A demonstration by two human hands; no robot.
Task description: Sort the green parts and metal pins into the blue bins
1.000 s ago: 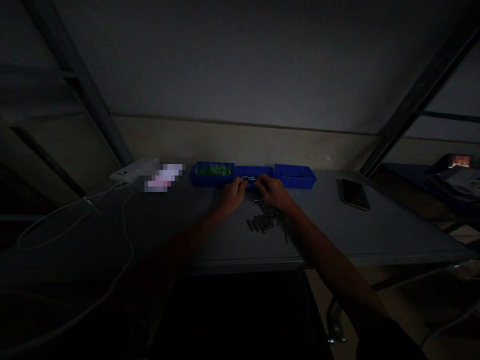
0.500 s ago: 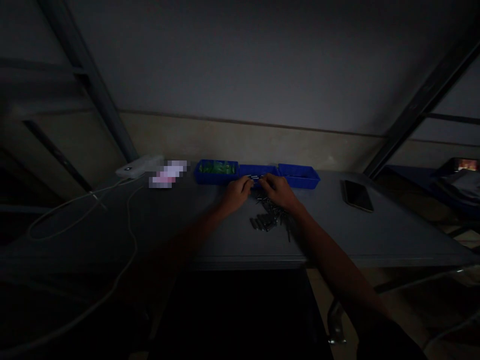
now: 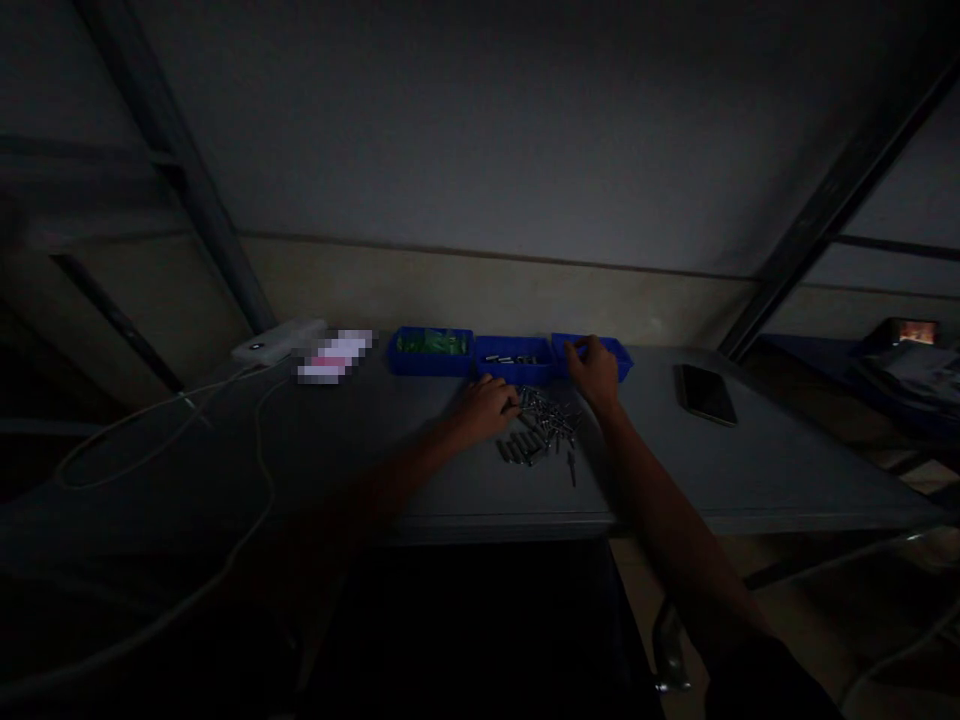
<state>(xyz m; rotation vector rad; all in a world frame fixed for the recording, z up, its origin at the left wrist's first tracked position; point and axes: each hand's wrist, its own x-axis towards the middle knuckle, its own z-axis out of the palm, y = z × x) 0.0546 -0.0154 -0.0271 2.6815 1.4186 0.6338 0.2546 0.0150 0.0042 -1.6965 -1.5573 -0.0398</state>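
My left hand (image 3: 489,408) rests at the left edge of a pile of small metal parts (image 3: 551,415), fingers bent and slightly apart, with nothing visible in them. Several thicker metal cylinders (image 3: 521,447) lie in a row at the front of the pile. Over the right blue bin (image 3: 621,370) is my right hand (image 3: 596,370), thumb and fingers pinched together; whatever they hold is too dark and small to name. Several short metal pins (image 3: 510,359) lie in the middle blue bin (image 3: 514,374), between the two hands.
The left blue bin (image 3: 431,366) holds green packets (image 3: 433,342). A phone (image 3: 707,393) lies on the grey table (image 3: 450,497) at right. At left are a white box (image 3: 277,342) with cables and a blurred-out bright item (image 3: 336,357). A wall stands behind the bins.
My hands have parted from over the middle bin. The left one came down toward the pile's left side; the right one moved right, over the right bin. Pins now show in the middle bin.
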